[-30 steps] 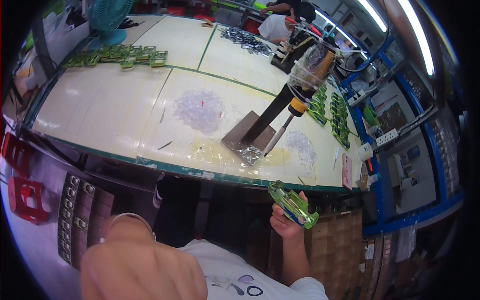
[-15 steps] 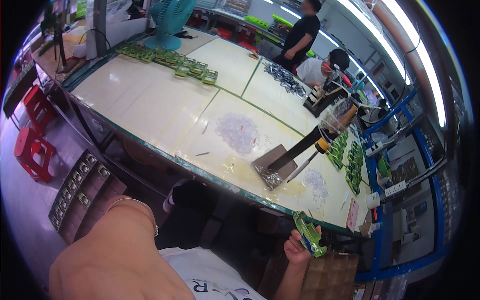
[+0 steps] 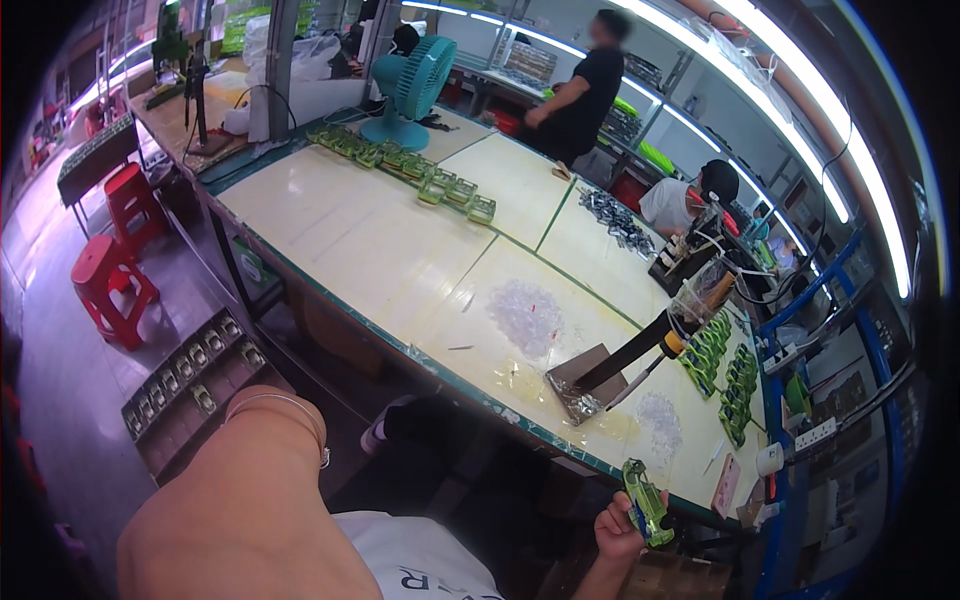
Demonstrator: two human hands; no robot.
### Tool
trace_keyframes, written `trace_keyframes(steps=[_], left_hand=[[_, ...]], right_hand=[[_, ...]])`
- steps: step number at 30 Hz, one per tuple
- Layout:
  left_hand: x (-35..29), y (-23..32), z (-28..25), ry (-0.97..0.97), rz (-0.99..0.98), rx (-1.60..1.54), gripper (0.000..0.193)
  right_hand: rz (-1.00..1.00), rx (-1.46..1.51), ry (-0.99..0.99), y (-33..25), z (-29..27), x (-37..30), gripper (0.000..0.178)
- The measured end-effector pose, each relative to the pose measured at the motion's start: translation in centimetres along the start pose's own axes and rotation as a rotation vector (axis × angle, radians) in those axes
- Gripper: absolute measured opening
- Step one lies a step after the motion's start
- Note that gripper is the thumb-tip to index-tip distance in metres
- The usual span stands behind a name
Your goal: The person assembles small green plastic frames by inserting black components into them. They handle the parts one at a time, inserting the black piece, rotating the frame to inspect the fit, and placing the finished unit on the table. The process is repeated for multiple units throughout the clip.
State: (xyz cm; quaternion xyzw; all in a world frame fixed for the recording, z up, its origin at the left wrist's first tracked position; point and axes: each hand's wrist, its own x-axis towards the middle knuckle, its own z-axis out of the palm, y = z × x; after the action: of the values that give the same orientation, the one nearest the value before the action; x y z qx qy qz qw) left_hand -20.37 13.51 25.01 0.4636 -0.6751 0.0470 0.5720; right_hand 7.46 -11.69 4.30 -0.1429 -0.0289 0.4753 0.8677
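Note:
My right hand [image 3: 618,533] is closed around a green plastic toy car body [image 3: 648,508], held up at the near table edge with its open, hollowed side partly showing. My left arm stretches forward at the lower left, a thin bracelet [image 3: 322,428] round its wrist. Of my left hand [image 3: 280,396] only the back near the wrist shows; its fingers are hidden. It is nearest to a divided brown tray [image 3: 172,440] standing low beside the table, in which several small pale framed parts [image 3: 203,398] sit in rows.
On the table [image 3: 350,250] lie green car frames [image 3: 440,187], clear small pieces [image 3: 525,318], more green bodies [image 3: 738,395] and dark metal parts [image 3: 615,222]. A screwdriver-like tool stand [image 3: 610,372], a fan [image 3: 410,90], red stools [image 3: 108,285] and two people [image 3: 590,90] surround it.
The whole view has swung left, so the table and tray appear farther right and lower. My right hand still grips the green car body, now slightly more upright; my left arm remains stretched forward.

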Motion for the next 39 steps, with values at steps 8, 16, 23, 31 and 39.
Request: trace_keyframes(steps=[8,16,23,31,39], left_hand=[[-4.7,-2.7,-3.5,0.092,-0.003,-0.01,0.051],[-16.1,-7.3,-8.6,1.54,-0.649,0.471,0.023],[-25.4,-11.1,-9.4,1.749,-1.053,1.012,0.013],[-25.1,-12.5,-9.8,1.721,-1.094,1.067,0.012],[-24.9,-12.3,-9.7,1.751,-1.129,1.11,0.012]], right_hand=[[-0.077,0.017,-0.038,-0.9,-0.9,-0.7,0.061],[-0.338,-0.056,0.173,-5.3,-0.2,-0.8,0.047],[-0.414,-0.509,0.313,-14.7,1.0,6.2,0.028],[-0.498,-2.135,0.534,-23.1,-1.4,14.0,0.047],[-0.503,-2.642,0.452,-21.0,-4.1,19.0,0.04]])
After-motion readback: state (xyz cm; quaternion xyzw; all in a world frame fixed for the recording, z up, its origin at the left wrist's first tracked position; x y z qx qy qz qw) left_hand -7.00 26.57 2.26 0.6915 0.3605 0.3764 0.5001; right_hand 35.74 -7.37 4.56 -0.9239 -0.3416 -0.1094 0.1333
